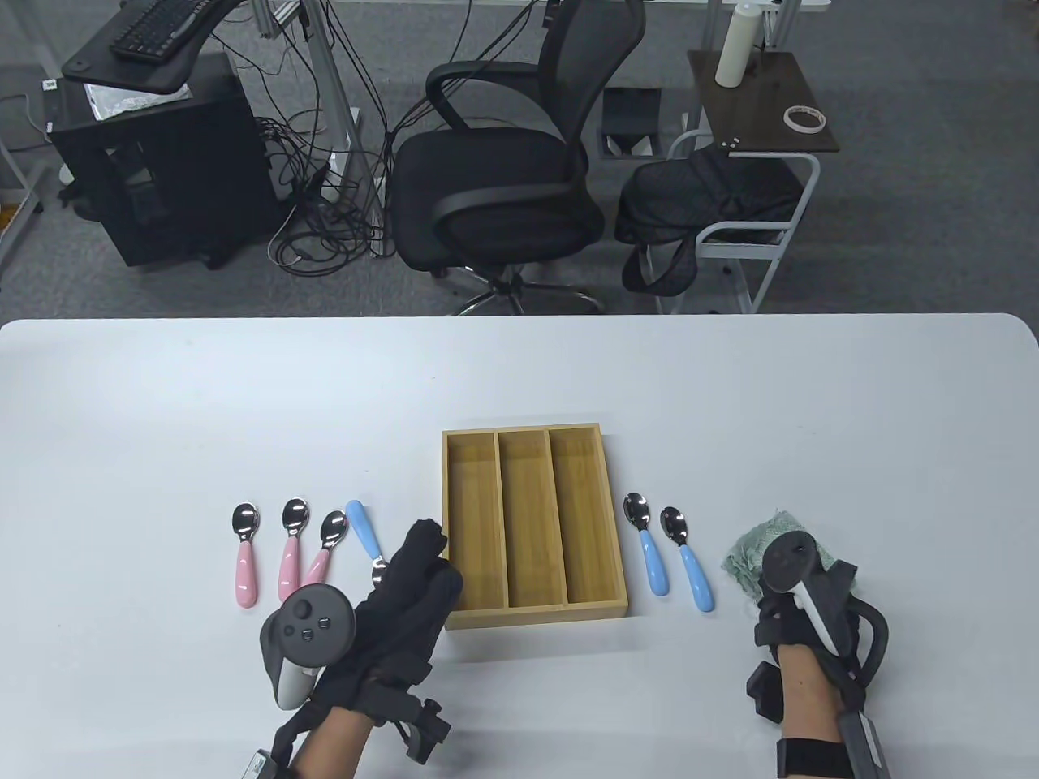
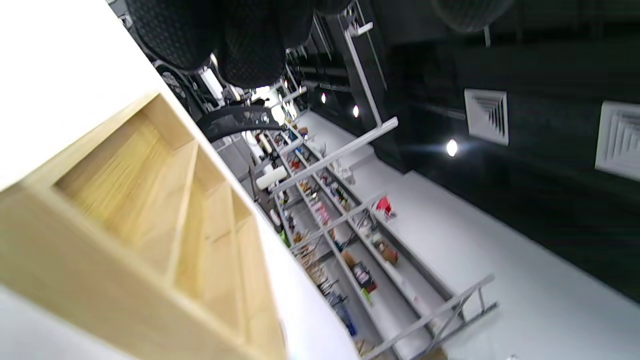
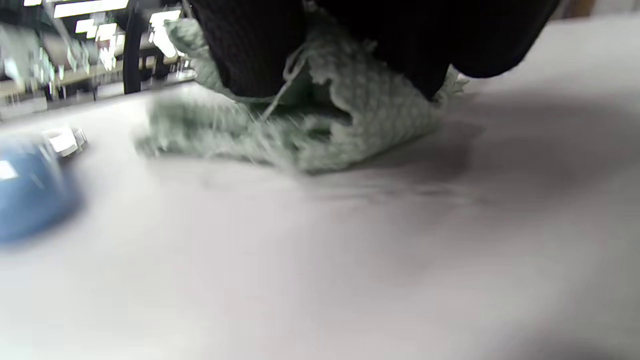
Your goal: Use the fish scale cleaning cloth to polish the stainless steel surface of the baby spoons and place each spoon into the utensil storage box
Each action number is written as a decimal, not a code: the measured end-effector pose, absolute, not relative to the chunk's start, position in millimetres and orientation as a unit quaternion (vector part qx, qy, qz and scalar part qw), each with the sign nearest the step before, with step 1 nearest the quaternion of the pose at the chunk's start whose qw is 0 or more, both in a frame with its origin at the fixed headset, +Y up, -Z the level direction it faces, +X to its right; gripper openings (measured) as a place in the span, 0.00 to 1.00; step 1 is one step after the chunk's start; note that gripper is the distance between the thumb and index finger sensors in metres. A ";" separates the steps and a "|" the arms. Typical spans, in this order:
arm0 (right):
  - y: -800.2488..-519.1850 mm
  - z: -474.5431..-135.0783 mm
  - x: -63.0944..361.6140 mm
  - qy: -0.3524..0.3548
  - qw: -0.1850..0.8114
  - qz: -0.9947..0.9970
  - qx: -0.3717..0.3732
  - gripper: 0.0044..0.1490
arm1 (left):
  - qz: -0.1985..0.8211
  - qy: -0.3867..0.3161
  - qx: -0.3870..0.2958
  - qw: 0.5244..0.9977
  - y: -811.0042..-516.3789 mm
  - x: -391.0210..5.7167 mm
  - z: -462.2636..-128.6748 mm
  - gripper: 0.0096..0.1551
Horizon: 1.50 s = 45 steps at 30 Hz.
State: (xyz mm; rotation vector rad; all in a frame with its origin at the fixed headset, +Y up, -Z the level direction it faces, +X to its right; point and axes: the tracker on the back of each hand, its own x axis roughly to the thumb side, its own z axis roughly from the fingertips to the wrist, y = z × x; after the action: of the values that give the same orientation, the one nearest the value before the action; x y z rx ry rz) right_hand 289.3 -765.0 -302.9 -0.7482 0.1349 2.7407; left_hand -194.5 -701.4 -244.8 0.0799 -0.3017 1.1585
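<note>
A bamboo storage box (image 1: 446, 519) with three bare compartments sits mid-table; its wall (image 2: 100, 285) fills the left wrist view. Left of it lie three pink spoons (image 1: 246, 560) and one blue spoon (image 1: 363, 531), whose bowl end meets my left hand (image 1: 422, 552). That hand lies on its side by the box's left edge, fingers (image 2: 175, 35) loosely extended, with nothing seen in its grip. Two more blue spoons (image 1: 649, 552) lie right of the box. My right hand (image 1: 779, 560) grips the green fish scale cloth (image 1: 743, 556), bunched (image 3: 320, 130) around its fingers (image 3: 250, 45) on the table.
The white table's far edge (image 1: 519, 318) runs across the middle of the table view. Beyond it are an office chair (image 1: 503, 178), a side table and cables on the floor. A blurred blue spoon handle (image 3: 30, 200) lies left of the cloth.
</note>
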 end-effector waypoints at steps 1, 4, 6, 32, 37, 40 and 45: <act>-763.5 -301.6 292.1 0.040 0.156 0.952 -0.262 0.22 | 0.553 -0.131 0.048 0.822 -698.5 -199.0 -245.5 0.44; -759.8 -297.1 301.2 0.023 0.231 0.933 -0.275 0.23 | 0.555 -0.079 0.071 0.825 -687.8 -218.1 -250.8 0.41; -754.2 -293.9 305.3 -0.004 0.280 0.917 -0.285 0.23 | 0.533 -0.037 0.093 0.841 -681.3 -234.6 -254.1 0.38; -696.6 -253.7 313.0 -0.155 0.495 0.826 -0.220 0.24 | 0.268 0.263 -0.001 0.927 -718.2 -390.2 -277.6 0.31; -690.4 -243.4 316.6 -0.163 0.687 0.697 -0.127 0.24 | 0.190 0.276 -0.102 0.937 -739.0 -380.1 -290.2 0.36; -690.2 -242.5 312.9 -0.139 0.760 0.630 -0.084 0.24 | 0.153 0.284 -0.122 0.939 -749.1 -374.1 -296.4 0.38; -689.3 -245.2 300.5 -0.105 0.792 0.599 -0.045 0.24 | 0.111 0.289 -0.147 0.940 -761.7 -367.1 -304.0 0.37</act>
State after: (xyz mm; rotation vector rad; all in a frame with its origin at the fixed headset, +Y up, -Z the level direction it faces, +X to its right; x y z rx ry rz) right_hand 300.5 -689.3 -245.2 -0.0974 -0.2266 1.2890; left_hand -367.1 -761.7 -304.0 -0.3008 0.5890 0.2268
